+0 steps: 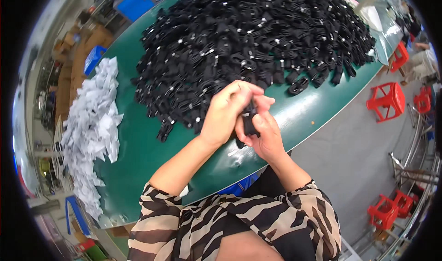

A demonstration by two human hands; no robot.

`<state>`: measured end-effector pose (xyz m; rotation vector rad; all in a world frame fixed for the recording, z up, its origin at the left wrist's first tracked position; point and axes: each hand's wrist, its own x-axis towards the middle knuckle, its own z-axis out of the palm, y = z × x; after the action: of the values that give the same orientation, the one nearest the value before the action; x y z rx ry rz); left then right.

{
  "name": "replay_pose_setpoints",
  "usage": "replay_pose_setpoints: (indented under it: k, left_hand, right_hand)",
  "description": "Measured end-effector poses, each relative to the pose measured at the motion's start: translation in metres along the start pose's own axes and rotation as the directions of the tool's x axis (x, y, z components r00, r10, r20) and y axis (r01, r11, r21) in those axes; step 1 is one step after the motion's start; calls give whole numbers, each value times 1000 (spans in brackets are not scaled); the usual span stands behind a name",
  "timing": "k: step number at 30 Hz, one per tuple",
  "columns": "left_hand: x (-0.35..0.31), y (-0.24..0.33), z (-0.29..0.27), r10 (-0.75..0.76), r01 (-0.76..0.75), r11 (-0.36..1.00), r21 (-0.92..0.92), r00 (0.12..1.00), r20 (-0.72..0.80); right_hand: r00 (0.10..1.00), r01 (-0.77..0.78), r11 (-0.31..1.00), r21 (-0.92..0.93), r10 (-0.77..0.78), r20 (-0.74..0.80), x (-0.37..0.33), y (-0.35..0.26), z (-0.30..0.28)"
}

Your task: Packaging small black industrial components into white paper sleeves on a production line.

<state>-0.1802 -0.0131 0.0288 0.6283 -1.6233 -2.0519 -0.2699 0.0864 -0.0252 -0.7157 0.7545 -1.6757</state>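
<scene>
A small black cable bundle (pixel 250 124) is held between my two hands over the near edge of the green table. My right hand (pixel 268 139) is closed round its lower part, with the thumb pressed on its face. Curled over the upper end are the fingers of my left hand (pixel 224 111), slightly blurred and partly hiding it. Just beyond my hands spreads a large heap of similar black cable bundles (pixel 221 54), with silvery glints among them.
A pile of crumpled white pieces (pixel 94 109) lies along the left of the green table (pixel 142 155). Red plastic stools (pixel 386 100) stand on the grey floor to the right. Beyond the table's far left are a blue bin (pixel 134 4) and cardboard boxes (pixel 99 36).
</scene>
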Motion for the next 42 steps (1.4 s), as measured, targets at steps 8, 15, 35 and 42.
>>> replay_pose_setpoints:
  k: [8, 15, 35, 42]
  left_hand:
    - [-153, -7, -85, 210, -184, 971, 153, 963, -172]
    - [-334, -58, -153, 488, 15, 570, 822, 798, -353]
    - [-302, -151, -144, 534, -119, 584, 803, 801, -269]
    - [-303, -141, -140, 389, -49, 743, 667, 844, -370]
  right_hand:
    - [993, -84, 994, 66, 78, 86, -54, 45, 67]
    - [981, -128, 965, -228, 158, 115, -88, 92, 104]
    - [964, 235, 225, -946, -181, 196, -108, 157, 123]
    - [965, 261, 154, -953, -81, 251, -116, 142, 122]
